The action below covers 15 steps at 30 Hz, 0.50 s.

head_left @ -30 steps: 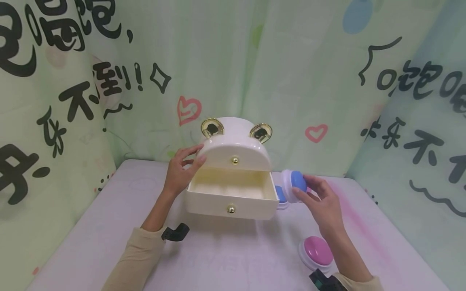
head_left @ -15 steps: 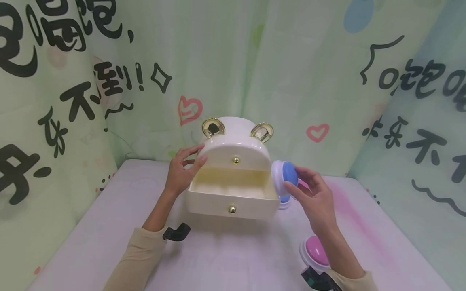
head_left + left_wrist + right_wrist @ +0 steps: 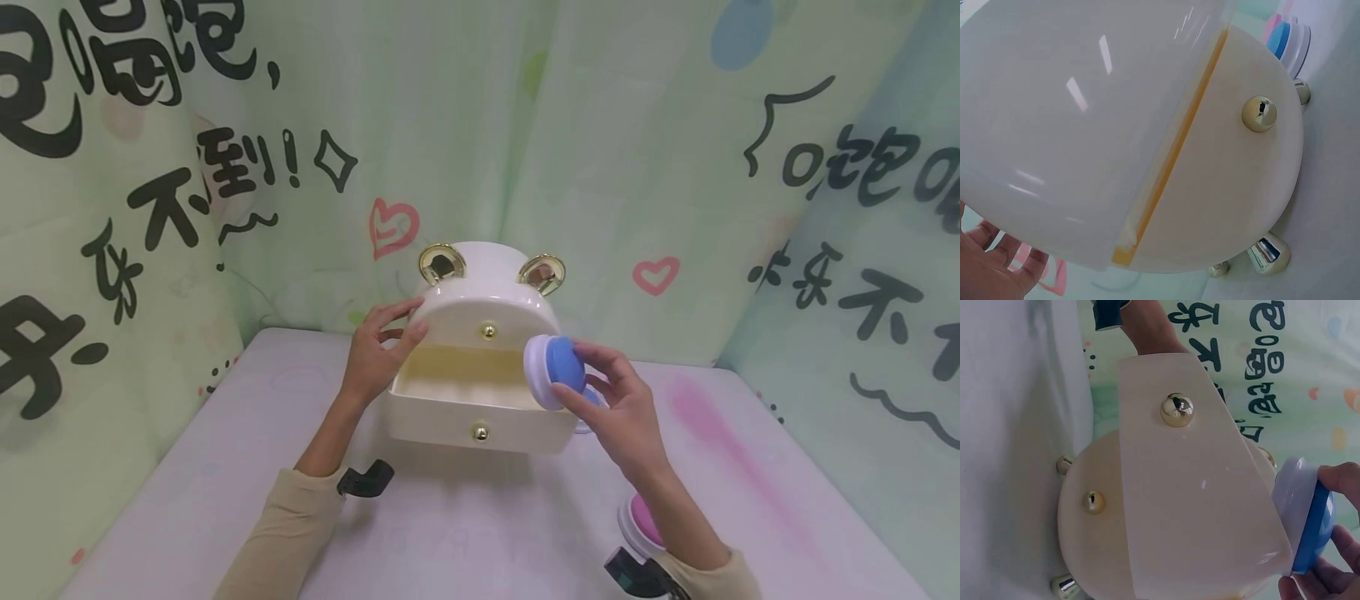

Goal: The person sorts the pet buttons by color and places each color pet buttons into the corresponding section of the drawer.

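Observation:
A glossy white storage box (image 3: 487,310) with gold-rimmed ears stands on the table, one drawer (image 3: 438,419) pulled out and its inside bare where it shows. My left hand (image 3: 375,354) rests against the box's upper left side, fingertips at its edge. My right hand (image 3: 626,412) pinches a round push button (image 3: 564,364) with white base and blue domed top, tilted on its side over the drawer's right end. In the right wrist view this button (image 3: 1313,515) overlaps the drawer's corner. Another blue button (image 3: 592,397) is partly hidden behind my right fingers.
A pink push button (image 3: 645,518) lies on the table (image 3: 450,533) at front right, partly covered by my right forearm. A pink edge (image 3: 1270,25) shows behind the blue button beside the box. A printed curtain (image 3: 585,167) closes off the back and sides.
My right hand has carried the blue button leftward, from beside the box to over the open drawer's right end. My left hand has stayed on the box.

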Motion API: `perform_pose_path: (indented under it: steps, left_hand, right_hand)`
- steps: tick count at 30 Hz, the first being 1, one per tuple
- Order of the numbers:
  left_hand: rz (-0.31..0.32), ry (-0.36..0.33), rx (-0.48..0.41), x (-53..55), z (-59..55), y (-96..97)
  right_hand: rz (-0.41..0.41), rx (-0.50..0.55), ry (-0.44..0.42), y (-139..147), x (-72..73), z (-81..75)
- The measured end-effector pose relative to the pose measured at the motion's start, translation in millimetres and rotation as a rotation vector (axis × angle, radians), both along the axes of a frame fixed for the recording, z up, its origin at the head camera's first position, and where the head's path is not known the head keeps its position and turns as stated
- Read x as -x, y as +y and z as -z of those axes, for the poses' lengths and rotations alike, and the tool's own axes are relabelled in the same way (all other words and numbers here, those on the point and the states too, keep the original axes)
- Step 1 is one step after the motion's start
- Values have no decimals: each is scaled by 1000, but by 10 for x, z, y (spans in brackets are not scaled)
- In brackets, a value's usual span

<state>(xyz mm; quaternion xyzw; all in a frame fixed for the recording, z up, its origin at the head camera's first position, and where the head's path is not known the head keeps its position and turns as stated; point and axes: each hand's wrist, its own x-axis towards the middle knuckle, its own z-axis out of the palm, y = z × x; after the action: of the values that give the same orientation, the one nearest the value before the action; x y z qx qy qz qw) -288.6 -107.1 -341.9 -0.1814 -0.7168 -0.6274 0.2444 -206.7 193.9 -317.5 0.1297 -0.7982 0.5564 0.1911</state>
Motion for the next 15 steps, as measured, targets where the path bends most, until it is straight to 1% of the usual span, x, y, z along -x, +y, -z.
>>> perform_pose_path:
  steps: [4, 5, 7, 10, 15]
  left_hand:
    - [0, 14, -5, 147, 138, -22]
    - [3, 21, -10, 165, 160, -28]
    - [7, 29, -14, 179, 176, -37]
    - [7, 30, -12, 184, 180, -40]
    - [-7, 15, -3, 162, 145, -27]
  right_hand:
    - [-33, 11, -4, -25, 26, 40]
    - [-42, 15, -13, -28, 30, 51]
    - [-45, 17, -31, -32, 37, 71]
    - [-28, -10, -47, -35, 39, 92]
    - [14, -59, -36, -17, 42, 112]
